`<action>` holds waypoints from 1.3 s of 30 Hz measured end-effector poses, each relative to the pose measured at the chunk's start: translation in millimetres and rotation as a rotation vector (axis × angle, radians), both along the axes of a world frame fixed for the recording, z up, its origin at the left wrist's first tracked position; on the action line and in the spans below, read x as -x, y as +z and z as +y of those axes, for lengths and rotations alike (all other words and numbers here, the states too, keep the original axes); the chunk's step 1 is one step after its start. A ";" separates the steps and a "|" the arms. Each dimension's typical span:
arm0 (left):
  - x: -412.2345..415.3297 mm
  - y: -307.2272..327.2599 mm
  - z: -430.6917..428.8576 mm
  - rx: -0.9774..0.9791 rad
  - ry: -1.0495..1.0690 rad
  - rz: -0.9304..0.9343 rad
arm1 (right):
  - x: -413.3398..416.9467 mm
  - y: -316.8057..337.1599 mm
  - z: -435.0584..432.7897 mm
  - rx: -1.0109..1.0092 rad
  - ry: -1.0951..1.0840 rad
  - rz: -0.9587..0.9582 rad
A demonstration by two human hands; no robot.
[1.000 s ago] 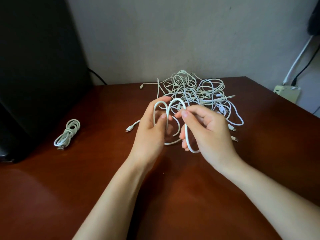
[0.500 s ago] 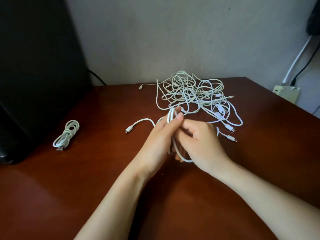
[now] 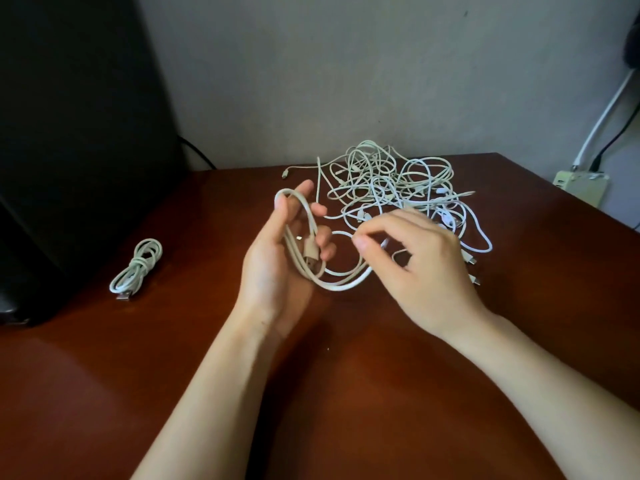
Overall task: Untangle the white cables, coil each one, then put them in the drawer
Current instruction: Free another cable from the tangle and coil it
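Observation:
A white cable [image 3: 313, 237] hangs in loops over my left hand [image 3: 277, 261], which is palm up above the brown table [image 3: 363, 393], fingers loosely curled round the loops with a plug lying in the palm. My right hand [image 3: 419, 268] pinches the cable's free stretch just to the right of the loops. Behind both hands lies the tangled heap of white cables [image 3: 398, 192], several plugs sticking out on its right side. One coiled and tied white cable [image 3: 136, 268] rests on the table at the left. No drawer is in view.
A large black object [image 3: 69, 150] stands at the left, a dark lead running behind it. A grey wall closes the back. Off the table's right edge sits a cream power strip [image 3: 581, 183] with white and black leads going up.
The folded cable, held tight between both hands half a second ago, now hangs as open loops over my turned-up left hand. My right hand has moved right along the cable. Its loose end has left the table.

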State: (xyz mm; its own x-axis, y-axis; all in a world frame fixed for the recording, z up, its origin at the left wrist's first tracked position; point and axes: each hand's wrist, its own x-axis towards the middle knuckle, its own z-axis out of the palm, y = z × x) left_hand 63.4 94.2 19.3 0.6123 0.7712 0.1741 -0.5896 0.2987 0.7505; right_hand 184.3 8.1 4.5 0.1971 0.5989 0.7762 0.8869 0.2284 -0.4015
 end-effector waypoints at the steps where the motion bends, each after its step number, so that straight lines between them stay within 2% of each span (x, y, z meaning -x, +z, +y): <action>1: 0.6 0.5 1.1 0.008 0.009 -0.026 | -3.2 1.5 0.3 0.016 -0.012 0.026; 7: 6.5 3.1 6.6 0.071 0.062 -0.094 | -9.8 0.6 1.5 0.321 0.100 0.423; 10: 8.9 3.8 9.5 0.127 0.087 -0.088 | -10.9 -4.6 4.9 0.451 0.155 0.489; 12: 8.6 2.6 10.6 0.139 0.098 -0.020 | -7.9 -5.6 5.8 0.448 0.181 0.502; 16: 5.9 -2.3 7.0 0.082 0.022 0.210 | -3.5 -2.0 4.3 0.333 0.185 0.458; 19: 5.3 -3.0 3.5 0.052 -0.089 0.273 | -4.3 0.7 1.5 0.249 0.163 0.408; 24: 5.9 -1.2 -3.7 -0.011 -0.267 0.341 | -5.2 3.4 -1.8 0.145 0.081 0.165; 29: 4.1 -3.5 -9.7 -0.159 -0.427 0.454 | -9.2 2.0 -3.0 0.095 -0.038 -0.078; 35: 1.3 -9.4 -12.7 -0.292 -0.398 0.579 | -8.6 6.6 -6.4 0.064 -0.133 -0.281; 39: -4.6 -12.9 -12.5 -0.287 -0.336 0.516 | -10.5 9.3 -5.6 0.028 -0.133 -0.231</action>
State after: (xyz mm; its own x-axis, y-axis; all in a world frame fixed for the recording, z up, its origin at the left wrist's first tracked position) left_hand 68.1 81.7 6.4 0.8701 0.4916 -0.0351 -0.0448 0.1498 0.9877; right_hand 194.8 2.6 13.8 0.0951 0.6019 0.7929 0.9772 0.0956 -0.1898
